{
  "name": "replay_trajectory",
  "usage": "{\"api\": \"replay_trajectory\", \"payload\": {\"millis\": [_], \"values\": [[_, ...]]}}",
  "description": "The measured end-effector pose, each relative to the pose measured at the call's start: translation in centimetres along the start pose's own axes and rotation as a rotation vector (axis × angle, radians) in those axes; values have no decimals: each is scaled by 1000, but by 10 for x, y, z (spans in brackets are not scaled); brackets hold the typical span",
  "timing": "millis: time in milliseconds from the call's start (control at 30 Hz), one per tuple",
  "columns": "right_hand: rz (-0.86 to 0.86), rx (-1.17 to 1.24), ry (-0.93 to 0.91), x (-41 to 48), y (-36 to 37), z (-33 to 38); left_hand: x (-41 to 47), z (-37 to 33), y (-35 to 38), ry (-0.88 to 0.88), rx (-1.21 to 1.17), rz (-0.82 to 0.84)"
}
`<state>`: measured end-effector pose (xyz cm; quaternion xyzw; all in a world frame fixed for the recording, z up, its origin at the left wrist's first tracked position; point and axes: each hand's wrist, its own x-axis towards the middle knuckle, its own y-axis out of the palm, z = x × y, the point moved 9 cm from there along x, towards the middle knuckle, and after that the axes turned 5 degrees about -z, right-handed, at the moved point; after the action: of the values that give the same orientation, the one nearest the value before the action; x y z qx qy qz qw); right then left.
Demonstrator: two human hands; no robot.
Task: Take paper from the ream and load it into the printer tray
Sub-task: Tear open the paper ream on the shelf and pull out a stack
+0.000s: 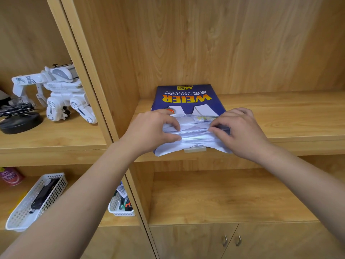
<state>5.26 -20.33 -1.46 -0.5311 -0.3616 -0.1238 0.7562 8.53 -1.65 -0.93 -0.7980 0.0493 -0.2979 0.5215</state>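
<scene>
Ream (188, 101) on shelf, open end sheets pinched by both hands' fingers (175, 126)

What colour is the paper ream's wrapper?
Dark blue with yellow-orange lettering, on the ream wrapper, head view.

The shelf (280, 116) lies bare to the right of the paper ream (186, 98), with open room above it up to the back panel (205, 43). On the left, the upright divider (104, 101) stands just beside the ream, leaving only a narrow gap there. The left hand (149, 131) and right hand (240, 131) crowd the ream's open front end. Beyond the divider, a white toy robot (56, 92) and a black round stand (20, 122) fill that shelf. The compartment (224, 199) below is open.
</scene>
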Motion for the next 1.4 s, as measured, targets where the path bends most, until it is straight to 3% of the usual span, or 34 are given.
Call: {"api": "replay_trajectory", "payload": {"millis": [567,867,1033,1133,1400], "values": [[18,19,-19,-7,-2,-2,-4,-15,-2,144,85,-121],[-138,-91,-114,-6,-15,12,-6,-14,-6,127,27,-113],[-165,50,46,-13,-15,3,-16,-10,-2,109,32,-104],[-194,126,121,-17,-18,1,-25,-8,-6,124,-32,-180],[-328,157,76,-42,-42,20,-55,-22,-21,307,-68,-484]]}}
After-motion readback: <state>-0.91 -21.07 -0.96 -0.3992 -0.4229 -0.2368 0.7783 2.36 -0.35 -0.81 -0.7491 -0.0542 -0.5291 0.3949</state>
